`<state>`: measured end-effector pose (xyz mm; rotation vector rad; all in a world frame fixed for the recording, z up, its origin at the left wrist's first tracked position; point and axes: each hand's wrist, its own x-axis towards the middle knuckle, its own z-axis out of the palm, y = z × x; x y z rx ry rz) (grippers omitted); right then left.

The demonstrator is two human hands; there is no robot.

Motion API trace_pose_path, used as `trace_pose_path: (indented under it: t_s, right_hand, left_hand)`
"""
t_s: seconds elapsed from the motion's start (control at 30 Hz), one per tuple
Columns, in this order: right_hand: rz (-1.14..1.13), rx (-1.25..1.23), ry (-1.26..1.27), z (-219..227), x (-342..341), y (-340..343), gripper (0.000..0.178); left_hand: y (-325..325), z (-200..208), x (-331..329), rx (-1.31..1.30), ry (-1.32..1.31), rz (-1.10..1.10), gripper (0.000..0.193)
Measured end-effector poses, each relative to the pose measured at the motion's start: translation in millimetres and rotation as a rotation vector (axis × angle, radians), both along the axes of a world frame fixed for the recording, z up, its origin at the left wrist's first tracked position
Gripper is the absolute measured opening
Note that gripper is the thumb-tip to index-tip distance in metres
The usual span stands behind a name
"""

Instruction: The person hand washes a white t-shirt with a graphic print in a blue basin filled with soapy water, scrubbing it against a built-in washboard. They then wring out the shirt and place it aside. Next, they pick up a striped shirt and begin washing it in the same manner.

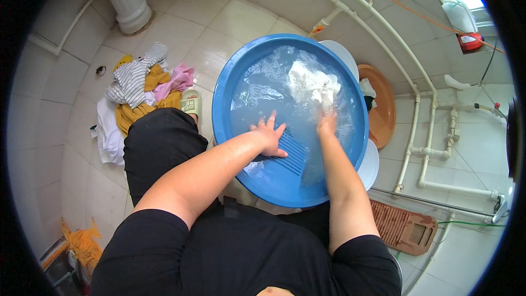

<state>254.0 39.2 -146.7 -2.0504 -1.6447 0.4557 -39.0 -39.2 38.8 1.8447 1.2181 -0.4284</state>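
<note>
A large blue basin point(221, 111) of cloudy, sudsy water stands before me, with a ridged blue washboard point(292, 156) at its near side. My left hand point(267, 136) rests with fingers spread at the upper left edge of the washboard, holding nothing. At the right of the basin, my right hand point(326, 123) grips a wet white cloth point(312, 83) that lies bunched in the water. Splashing water blurs its fingertips. What kind of garment the cloth is, I cannot make out.
Clothes in a pile point(139, 85), striped, mustard, pink and white, lie on the tiled floor at left. An orange-brown basin point(382, 109) leans at right beside white pipes point(430, 131). A brown washboard point(402, 226) lies lower right. A white column point(125, 0) stands far left.
</note>
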Motion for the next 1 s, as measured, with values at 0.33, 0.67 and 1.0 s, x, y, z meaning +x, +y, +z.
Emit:
trace_pose_path:
  t_s: [0.33, 0.67, 1.0]
  right_hand:
    - [0.050, 0.057, 0.639, 215, -64, -63, 0.022]
    - [0.337, 0.236, 1.331, 430, -131, -70, 0.022]
    - [0.550, 0.159, 1.293, 448, -142, -107, 0.041]
  left_hand:
    - [6, -11, 6, 0.252, -0.024, 0.122, 0.090]
    - [27, 0, 11, 0.492, -0.483, 0.577, 0.127]
    - [40, 12, 15, 0.402, -1.003, 0.464, 0.070]
